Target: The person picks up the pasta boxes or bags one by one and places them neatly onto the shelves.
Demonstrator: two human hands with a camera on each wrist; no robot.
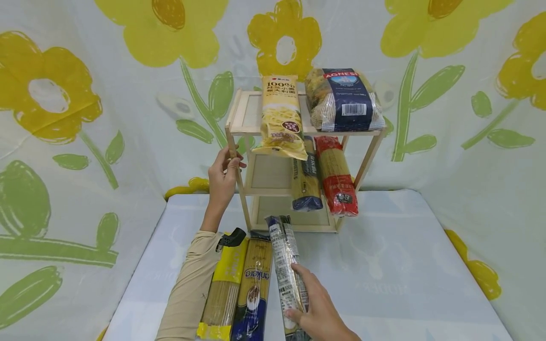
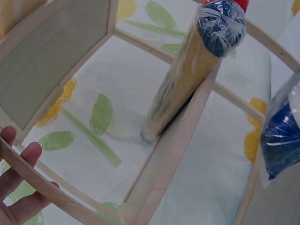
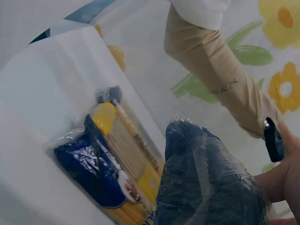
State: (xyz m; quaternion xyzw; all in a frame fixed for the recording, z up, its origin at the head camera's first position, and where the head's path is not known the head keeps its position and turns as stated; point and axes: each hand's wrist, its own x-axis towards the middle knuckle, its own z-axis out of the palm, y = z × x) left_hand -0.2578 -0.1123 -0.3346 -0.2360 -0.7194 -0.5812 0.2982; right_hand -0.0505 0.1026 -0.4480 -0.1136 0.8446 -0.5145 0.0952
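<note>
My left hand (image 1: 223,173) grips the front left post of a small wooden shelf rack (image 1: 251,111); in the left wrist view, fingers (image 2: 33,152) lie around the wooden post (image 2: 65,204). Low in front of the rack, my right hand (image 1: 317,303) holds a long spaghetti pack (image 1: 283,265), thumb on one side and fingers on the other. Printed text covers the pack's visible side, and its dark blue end (image 3: 201,183) fills the lower right wrist view. The pack points toward the rack's lower level.
On the top shelf lie a yellow pasta bag (image 1: 279,113) and a navy-labelled pasta bag (image 1: 347,102). A blue-ended spaghetti pack (image 1: 306,184) and a red one (image 1: 339,175) stick out below. Yellow (image 1: 222,289) and blue-and-gold (image 1: 254,274) packs lie on the table beside the left sleeve (image 1: 187,284).
</note>
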